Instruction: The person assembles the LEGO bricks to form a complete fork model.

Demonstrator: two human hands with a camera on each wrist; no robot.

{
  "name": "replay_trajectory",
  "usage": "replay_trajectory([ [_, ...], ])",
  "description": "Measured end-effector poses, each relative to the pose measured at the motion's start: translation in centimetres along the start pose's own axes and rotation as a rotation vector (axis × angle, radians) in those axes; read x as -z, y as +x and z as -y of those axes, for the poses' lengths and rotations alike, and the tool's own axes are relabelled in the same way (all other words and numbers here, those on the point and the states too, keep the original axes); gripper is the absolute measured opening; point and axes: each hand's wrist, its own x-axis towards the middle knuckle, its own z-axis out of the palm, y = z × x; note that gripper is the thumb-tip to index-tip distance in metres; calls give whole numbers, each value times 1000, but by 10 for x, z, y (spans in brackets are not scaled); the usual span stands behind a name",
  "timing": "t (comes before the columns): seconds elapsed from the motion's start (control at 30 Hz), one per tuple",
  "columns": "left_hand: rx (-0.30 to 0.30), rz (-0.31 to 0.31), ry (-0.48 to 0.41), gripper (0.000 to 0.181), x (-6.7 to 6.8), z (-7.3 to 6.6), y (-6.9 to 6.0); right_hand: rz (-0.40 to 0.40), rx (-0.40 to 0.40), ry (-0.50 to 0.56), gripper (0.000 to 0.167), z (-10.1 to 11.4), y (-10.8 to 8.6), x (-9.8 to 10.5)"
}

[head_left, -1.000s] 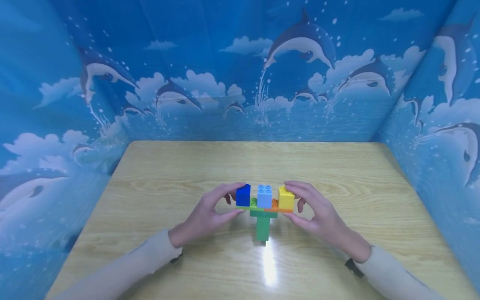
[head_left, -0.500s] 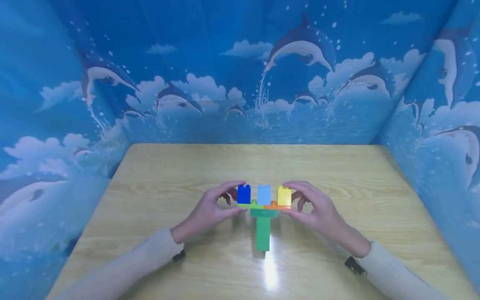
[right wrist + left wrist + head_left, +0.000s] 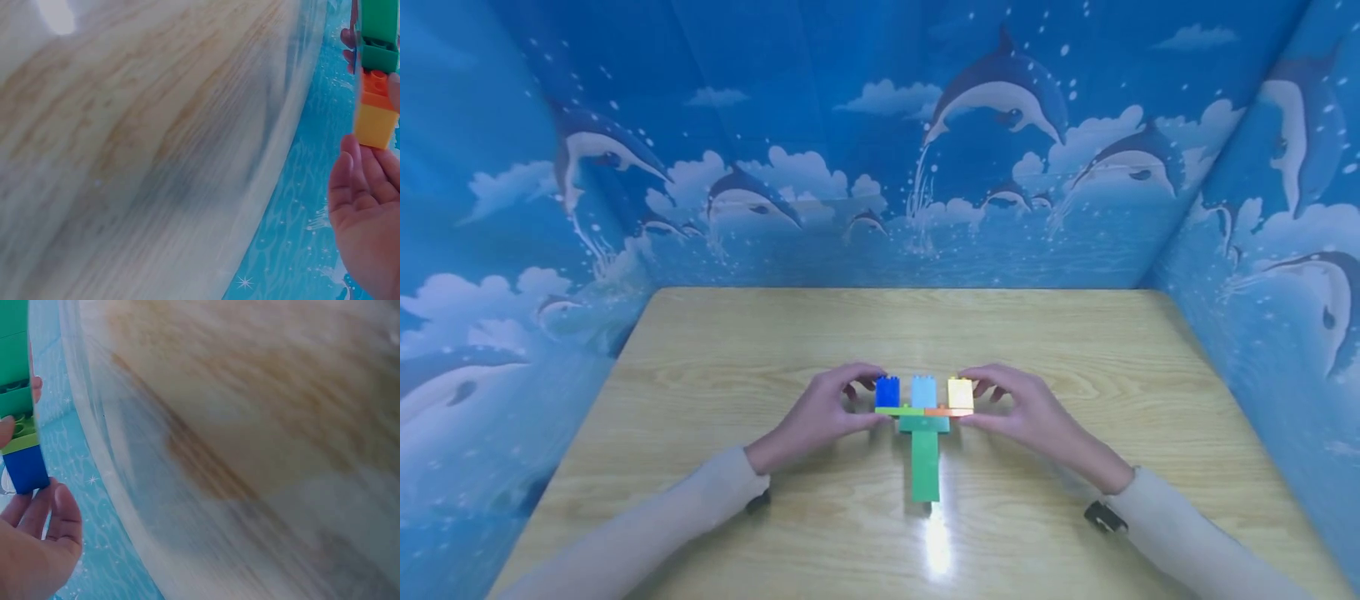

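A toy building-brick structure shaped like a T is held between both hands. Its green column [image 3: 926, 467] points down below a green crosspiece [image 3: 924, 424]. On top lie a lime plate [image 3: 891, 411] and an orange plate [image 3: 951, 412], bearing a dark blue brick [image 3: 887, 392], a light blue brick [image 3: 923, 392] and a yellow brick [image 3: 960, 393]. My left hand [image 3: 827, 407] pinches the blue end, thumb under the lime plate, fingers at the brick's top. My right hand [image 3: 1026, 408] pinches the yellow end likewise, thumb under the orange plate. Whether the column touches the table cannot be told.
The wood-grain table [image 3: 760, 333] spreads under the hands, with a bright reflection near the column's foot. Dolphin-print blue curtains [image 3: 820, 150] stand behind it and at both sides. Dark bands [image 3: 1105, 517] show at the wrists.
The structure has tilted so its front faces the head camera: the brick tops show less and the green column looks longer. Both hands keep their hold, and the right hand has shifted slightly left.
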Motion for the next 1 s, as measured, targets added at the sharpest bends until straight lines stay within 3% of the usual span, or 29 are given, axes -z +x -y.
replay_trajectory([
  [0.37, 148, 55, 111, 56, -4, 6, 6, 164, -220, 47, 62, -8, 6, -7],
  [0.77, 221, 110, 93, 54, -10, 9, 13, 202, -333, 119, 65, -22, 5, -7],
  [1.0, 213, 131, 96, 56, -11, 12, 13, 232, -374, 112, 68, -20, 3, -5],
])
